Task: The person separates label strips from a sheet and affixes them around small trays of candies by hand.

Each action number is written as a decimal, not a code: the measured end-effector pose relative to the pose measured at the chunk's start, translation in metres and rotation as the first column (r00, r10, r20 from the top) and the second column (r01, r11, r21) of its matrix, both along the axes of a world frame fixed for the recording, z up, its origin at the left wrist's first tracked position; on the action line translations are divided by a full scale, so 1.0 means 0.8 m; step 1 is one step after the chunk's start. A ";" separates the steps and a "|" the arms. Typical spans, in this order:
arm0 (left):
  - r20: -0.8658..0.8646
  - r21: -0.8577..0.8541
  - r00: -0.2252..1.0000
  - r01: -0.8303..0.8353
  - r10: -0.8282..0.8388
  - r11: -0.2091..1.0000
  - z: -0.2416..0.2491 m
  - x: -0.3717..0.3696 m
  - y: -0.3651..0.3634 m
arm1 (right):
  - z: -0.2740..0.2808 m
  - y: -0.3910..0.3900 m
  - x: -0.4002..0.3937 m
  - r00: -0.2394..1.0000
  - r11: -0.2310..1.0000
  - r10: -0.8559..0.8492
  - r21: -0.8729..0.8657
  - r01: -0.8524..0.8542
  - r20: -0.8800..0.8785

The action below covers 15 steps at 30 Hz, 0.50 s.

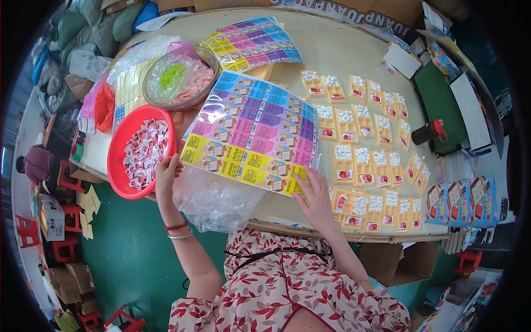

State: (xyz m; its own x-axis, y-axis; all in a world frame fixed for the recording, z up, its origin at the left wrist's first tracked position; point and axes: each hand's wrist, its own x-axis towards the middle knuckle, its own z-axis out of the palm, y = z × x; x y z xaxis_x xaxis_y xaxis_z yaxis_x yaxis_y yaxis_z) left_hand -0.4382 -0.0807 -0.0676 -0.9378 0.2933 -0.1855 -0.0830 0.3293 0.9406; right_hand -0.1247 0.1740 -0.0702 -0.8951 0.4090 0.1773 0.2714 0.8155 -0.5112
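Note:
A glossy printed sheet of blue, purple, pink and yellow labels (pixel 251 130) lies tilted before me over clear plastic. My left hand (pixel 167 176) is at its lower left corner, with bent fingertips closed at the edge. Across the lower right corner of the sheet, my right hand (pixel 315 199) rests with its fingers spread. Beside my left hand stands a red basin (pixel 115 166) filled with small red-and-white packets (pixel 146 152). To the right of the sheet are rows of tan compartment trays (pixel 347 166) holding white pieces and strawberry-printed packets.
A clear bowl (pixel 213 62) with pink and green contents stands behind the basin. More label sheets (pixel 260 41) lie at the back. A dark bottle with a red lid (pixel 428 133) and blue printed boxes (pixel 459 200) are on the right. Crumpled plastic (pixel 218 202) hangs over the table edge.

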 end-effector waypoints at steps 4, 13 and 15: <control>0.092 0.109 0.995 0.018 -0.028 0.994 0.005 0.001 0.000 | 0.004 -0.002 -0.003 0.995 0.997 0.030 0.073 -0.037 0.096; 0.269 0.364 0.952 0.036 -0.142 0.931 -0.006 0.007 0.011 | -0.014 0.006 -0.005 0.977 0.970 0.121 0.187 -0.153 0.176; 0.225 0.398 0.959 0.070 -0.171 0.915 -0.016 0.006 0.009 | -0.011 0.009 0.000 0.991 0.989 0.099 0.104 -0.109 0.092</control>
State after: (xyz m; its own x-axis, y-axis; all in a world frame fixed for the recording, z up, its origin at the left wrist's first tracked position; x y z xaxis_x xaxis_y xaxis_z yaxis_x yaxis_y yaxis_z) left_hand -0.4333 -0.0733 -0.0804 -0.8285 0.4966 -0.2589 -0.3141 -0.0293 0.9489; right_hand -0.1249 0.1811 -0.0793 -0.9456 0.2957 0.1356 0.2217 0.8908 -0.3967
